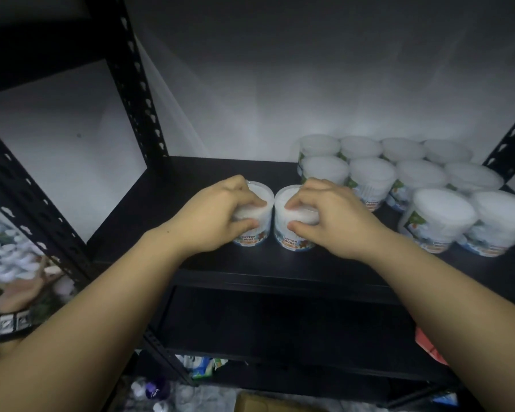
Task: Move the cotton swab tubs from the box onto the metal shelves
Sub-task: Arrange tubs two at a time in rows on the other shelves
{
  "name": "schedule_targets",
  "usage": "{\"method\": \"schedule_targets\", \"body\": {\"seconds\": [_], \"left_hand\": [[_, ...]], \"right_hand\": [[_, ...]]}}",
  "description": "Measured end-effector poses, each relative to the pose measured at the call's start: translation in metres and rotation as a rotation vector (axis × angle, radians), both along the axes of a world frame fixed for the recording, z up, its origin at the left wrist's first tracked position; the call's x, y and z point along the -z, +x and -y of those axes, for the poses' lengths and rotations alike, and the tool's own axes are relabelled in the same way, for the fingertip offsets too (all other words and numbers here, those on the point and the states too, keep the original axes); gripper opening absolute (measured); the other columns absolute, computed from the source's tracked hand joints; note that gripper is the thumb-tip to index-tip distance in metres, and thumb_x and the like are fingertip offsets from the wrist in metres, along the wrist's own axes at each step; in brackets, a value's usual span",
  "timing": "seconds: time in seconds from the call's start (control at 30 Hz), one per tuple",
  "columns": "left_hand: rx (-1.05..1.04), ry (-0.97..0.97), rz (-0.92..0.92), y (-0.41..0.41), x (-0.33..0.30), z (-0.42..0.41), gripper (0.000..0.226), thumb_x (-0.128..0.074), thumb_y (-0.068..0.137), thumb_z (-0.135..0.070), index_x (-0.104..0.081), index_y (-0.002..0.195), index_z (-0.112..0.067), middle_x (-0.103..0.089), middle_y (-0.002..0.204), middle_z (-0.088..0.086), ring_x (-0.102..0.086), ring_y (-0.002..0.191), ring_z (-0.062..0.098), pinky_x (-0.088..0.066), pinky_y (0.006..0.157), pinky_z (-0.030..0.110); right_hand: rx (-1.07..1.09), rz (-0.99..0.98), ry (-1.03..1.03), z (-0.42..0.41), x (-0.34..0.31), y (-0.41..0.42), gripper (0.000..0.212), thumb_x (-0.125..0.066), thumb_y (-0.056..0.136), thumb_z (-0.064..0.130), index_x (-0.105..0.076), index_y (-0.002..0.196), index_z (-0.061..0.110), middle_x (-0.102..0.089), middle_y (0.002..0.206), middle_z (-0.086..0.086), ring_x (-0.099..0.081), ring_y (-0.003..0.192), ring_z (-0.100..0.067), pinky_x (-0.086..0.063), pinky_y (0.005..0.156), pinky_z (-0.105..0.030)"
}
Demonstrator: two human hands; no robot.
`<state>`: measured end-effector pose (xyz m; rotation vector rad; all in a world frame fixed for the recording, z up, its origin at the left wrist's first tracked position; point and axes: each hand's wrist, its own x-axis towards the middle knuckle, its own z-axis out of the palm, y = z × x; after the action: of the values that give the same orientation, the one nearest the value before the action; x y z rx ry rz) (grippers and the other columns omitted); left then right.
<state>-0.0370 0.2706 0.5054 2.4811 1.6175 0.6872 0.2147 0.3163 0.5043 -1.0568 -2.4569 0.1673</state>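
Note:
Two clear cotton swab tubs stand side by side on the black metal shelf (149, 233). My left hand (217, 215) grips the left tub (257, 233) from above, fingers curled over its lid. The right tub (292, 236) is held the same way by my right hand (336, 218). Both tubs rest upright on the shelf, almost touching each other. To their right, a group of several identical tubs (399, 179) is lined up in rows toward the back right corner.
A perforated black upright (137, 93) rises at the back left and another (30, 209) at the front left. A lower shelf (280, 328) lies below. On the floor sit a cardboard box (250, 404) and small packages (202, 367). More tubs (6, 251) show at far left.

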Motion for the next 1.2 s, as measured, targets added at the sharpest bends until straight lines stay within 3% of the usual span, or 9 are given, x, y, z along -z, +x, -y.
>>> {"method": "schedule_targets", "body": {"seconds": [0.13, 0.33, 0.47, 0.97, 1.1, 1.2], "left_hand": [[0.051, -0.024, 0.108, 0.000, 0.005, 0.000, 0.039, -0.081, 0.084, -0.026, -0.073, 0.122, -0.027, -0.056, 0.111, -0.012, -0.057, 0.106, 0.006, -0.048, 0.093, 0.026], [0.119, -0.017, 0.139, 0.015, 0.006, -0.003, 0.039, -0.081, 0.083, -0.028, -0.073, 0.122, -0.029, -0.063, 0.116, -0.013, -0.060, 0.113, 0.004, -0.048, 0.099, 0.029], [0.141, -0.001, 0.118, 0.029, 0.006, -0.009, 0.039, -0.082, 0.082, -0.031, -0.071, 0.120, -0.026, -0.064, 0.113, -0.012, -0.062, 0.108, 0.007, -0.050, 0.095, 0.032], [0.145, -0.051, 0.055, 0.090, -0.002, -0.026, 0.042, -0.082, 0.081, -0.035, -0.072, 0.121, -0.028, -0.065, 0.119, -0.018, -0.059, 0.115, 0.002, -0.049, 0.100, 0.034], [0.119, -0.014, 0.047, 0.097, -0.011, -0.029, 0.047, -0.080, 0.077, -0.046, -0.070, 0.120, -0.032, -0.065, 0.117, -0.020, -0.061, 0.112, 0.002, -0.050, 0.098, 0.034], [0.170, 0.049, 0.082, 0.112, -0.020, -0.030, 0.043, -0.082, 0.079, -0.043, -0.071, 0.119, -0.031, -0.065, 0.118, -0.020, -0.060, 0.114, -0.002, -0.047, 0.101, 0.027]], "right_hand": [[-0.042, -0.012, -0.118, -0.003, -0.004, 0.017, 0.031, -0.073, 0.078, 0.029, -0.073, 0.109, 0.028, -0.061, 0.114, 0.016, -0.061, 0.106, -0.013, -0.051, 0.092, -0.039], [-0.035, -0.041, -0.192, -0.003, -0.009, 0.046, 0.032, -0.081, 0.077, 0.022, -0.076, 0.109, 0.028, -0.067, 0.109, 0.018, -0.063, 0.106, -0.005, -0.050, 0.097, -0.035], [0.012, -0.006, -0.168, 0.002, -0.011, 0.065, 0.038, -0.081, 0.078, 0.029, -0.074, 0.116, 0.027, -0.067, 0.115, 0.019, -0.061, 0.110, -0.004, -0.049, 0.099, -0.033], [-0.011, 0.029, -0.166, -0.005, -0.012, 0.129, 0.040, -0.078, 0.081, 0.034, -0.073, 0.119, 0.025, -0.067, 0.124, 0.017, -0.059, 0.118, -0.003, -0.045, 0.106, -0.029], [-0.034, -0.072, -0.149, -0.008, -0.014, 0.146, 0.034, -0.080, 0.081, 0.036, -0.075, 0.113, 0.025, -0.067, 0.123, 0.017, -0.059, 0.116, 0.002, -0.044, 0.105, -0.024], [0.004, -0.158, -0.116, -0.016, -0.022, 0.171, 0.027, -0.079, 0.082, 0.036, -0.077, 0.106, 0.023, -0.070, 0.118, 0.015, -0.062, 0.112, 0.001, -0.049, 0.103, -0.030]]}}
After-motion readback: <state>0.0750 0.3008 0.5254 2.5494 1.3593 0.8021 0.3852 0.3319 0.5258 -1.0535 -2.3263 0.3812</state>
